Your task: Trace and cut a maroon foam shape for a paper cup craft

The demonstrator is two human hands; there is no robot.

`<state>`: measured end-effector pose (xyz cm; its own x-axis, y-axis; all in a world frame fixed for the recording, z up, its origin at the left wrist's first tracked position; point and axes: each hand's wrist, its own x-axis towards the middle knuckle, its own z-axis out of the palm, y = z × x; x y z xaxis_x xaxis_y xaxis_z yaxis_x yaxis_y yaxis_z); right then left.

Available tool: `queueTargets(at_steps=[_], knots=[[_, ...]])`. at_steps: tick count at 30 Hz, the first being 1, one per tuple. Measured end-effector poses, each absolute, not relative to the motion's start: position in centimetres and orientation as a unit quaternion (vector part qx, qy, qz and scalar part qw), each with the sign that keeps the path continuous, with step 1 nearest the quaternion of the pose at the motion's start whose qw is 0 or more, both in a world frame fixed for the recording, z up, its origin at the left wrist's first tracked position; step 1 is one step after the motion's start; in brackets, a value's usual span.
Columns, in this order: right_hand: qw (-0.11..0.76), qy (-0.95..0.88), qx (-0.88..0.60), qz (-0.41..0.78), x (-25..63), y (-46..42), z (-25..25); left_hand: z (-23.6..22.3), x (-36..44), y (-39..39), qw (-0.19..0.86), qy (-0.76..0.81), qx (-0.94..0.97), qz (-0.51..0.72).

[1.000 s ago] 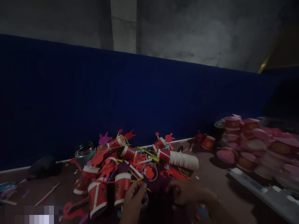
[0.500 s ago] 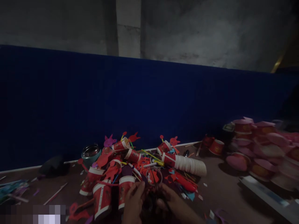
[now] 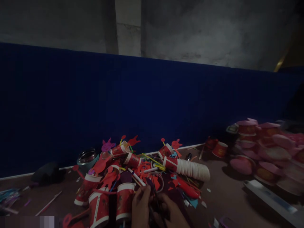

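Note:
At the bottom centre, my left hand (image 3: 141, 207) is closed, its thumb and fingers pinching a dark purple piece (image 3: 150, 183) that looks like paper. Close beside it, my right hand (image 3: 171, 211) is curled around dark scissors (image 3: 155, 189); their slim blades point up and away, and the handles are mostly hidden in shadow. Just left of my hands stands a red paper cup (image 3: 125, 199) with a white rim. Beyond my fingertips lie a roll of clear tape (image 3: 158, 182) and a heap of red paper cutouts (image 3: 142, 169).
A stack of paper cups (image 3: 193, 169) lies on its side behind a red marker-like tube (image 3: 187, 186). Pink-topped cups (image 3: 268, 152) are piled at right, near a long pale box (image 3: 270, 198). An open teal flask (image 3: 87, 160) stands at left, before the blue partition (image 3: 152, 104).
My hands have drawn closer together and the right hand has turned slightly. The view has shifted a little, so the things at left appear farther left and lower.

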<state>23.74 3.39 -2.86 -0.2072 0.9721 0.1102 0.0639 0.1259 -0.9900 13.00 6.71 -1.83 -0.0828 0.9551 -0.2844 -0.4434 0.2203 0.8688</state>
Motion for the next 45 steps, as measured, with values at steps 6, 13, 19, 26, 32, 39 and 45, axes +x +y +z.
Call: queueTargets(at_steps=[6,13,19,26,32,39,45], knots=[[0.445,-0.6,-0.457,0.483,24.0,3.3,-3.1,-2.0,13.2,6.7,0.619,0.491,0.289,0.54],[0.46,-0.587,-0.434,0.505,23.8,3.1,-3.0,-1.5,13.1,6.6,0.624,0.493,0.287,0.534],[0.458,-0.598,-0.435,0.493,24.0,3.1,-3.2,-1.3,13.3,6.4,0.651,0.477,0.248,0.537],[0.455,-0.608,-0.448,0.472,23.9,3.1,-3.4,-1.5,13.3,6.5,0.642,0.484,0.245,0.541],[0.438,-0.613,-0.479,0.451,24.1,3.2,-3.4,-1.8,13.2,6.7,0.635,0.483,0.261,0.544],[0.446,-0.603,-0.475,0.461,24.1,3.2,-3.3,-2.7,13.5,7.0,0.652,0.469,0.237,0.546],[0.461,-0.572,-0.483,0.476,24.1,3.0,-2.9,-3.4,13.5,7.3,0.665,0.461,0.229,0.542]])
